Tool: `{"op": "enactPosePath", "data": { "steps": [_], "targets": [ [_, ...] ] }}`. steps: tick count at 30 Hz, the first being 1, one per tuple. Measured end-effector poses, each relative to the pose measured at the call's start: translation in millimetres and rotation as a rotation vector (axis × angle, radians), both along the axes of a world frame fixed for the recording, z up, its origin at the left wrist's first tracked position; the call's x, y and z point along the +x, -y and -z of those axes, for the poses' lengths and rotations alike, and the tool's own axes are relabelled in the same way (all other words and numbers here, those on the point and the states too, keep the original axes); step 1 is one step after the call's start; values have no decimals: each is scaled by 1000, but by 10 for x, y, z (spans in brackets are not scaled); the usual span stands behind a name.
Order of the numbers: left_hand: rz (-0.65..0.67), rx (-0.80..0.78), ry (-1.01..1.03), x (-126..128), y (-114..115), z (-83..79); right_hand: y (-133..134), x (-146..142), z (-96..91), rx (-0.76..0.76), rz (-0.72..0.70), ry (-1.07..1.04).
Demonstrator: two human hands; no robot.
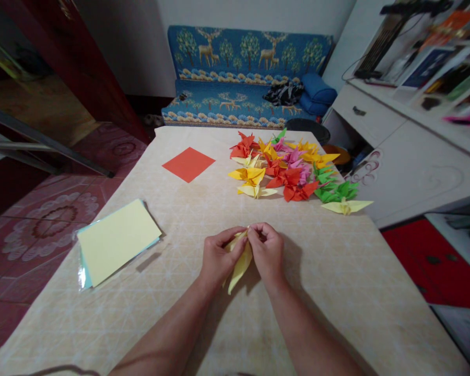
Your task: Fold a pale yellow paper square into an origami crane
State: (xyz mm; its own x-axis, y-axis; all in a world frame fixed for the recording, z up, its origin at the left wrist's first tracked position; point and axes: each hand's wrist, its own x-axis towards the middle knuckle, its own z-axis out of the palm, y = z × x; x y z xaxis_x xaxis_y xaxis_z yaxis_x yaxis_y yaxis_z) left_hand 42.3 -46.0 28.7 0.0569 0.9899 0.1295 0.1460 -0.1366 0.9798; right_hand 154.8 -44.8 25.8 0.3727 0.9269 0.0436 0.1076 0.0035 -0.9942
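A partly hidden piece of folded yellow paper is held between my two hands, just above the table. My left hand is closed on its left side, thumb laid along the paper. At the paper's far tip, my right hand pinches with thumb and forefinger, close against the left fingers. One long pointed flap hangs down toward me between the hands. The fingers cover the upper folds. Beyond my hands lies a group of folded paper cranes in red, orange, yellow, pink and green.
A red paper square lies flat at the table's far left. Nearer on the left is a stack of yellow and blue-green paper on clear plastic wrapping. A patterned cloth covers the table. Behind stands a blue sofa; a white cabinet is on the right.
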Motion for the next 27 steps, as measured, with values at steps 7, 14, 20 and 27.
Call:
{"op": "enactPosePath", "data": {
  "steps": [7, 14, 20, 27],
  "targets": [
    [-18, -98, 86, -3, -29, 3, 20, 7, -1, 6, -23, -49],
    [-9, -322, 318, -26, -65, 9, 51, 17, -63, 30, -62, -73],
    [16, -385, 412, -35, -64, -20, 56, 31, -72, 24, -78, -113],
    [10, -368, 383, -38, -76, -22, 55, 57, -84, 29, -117, -154]
  ]
}}
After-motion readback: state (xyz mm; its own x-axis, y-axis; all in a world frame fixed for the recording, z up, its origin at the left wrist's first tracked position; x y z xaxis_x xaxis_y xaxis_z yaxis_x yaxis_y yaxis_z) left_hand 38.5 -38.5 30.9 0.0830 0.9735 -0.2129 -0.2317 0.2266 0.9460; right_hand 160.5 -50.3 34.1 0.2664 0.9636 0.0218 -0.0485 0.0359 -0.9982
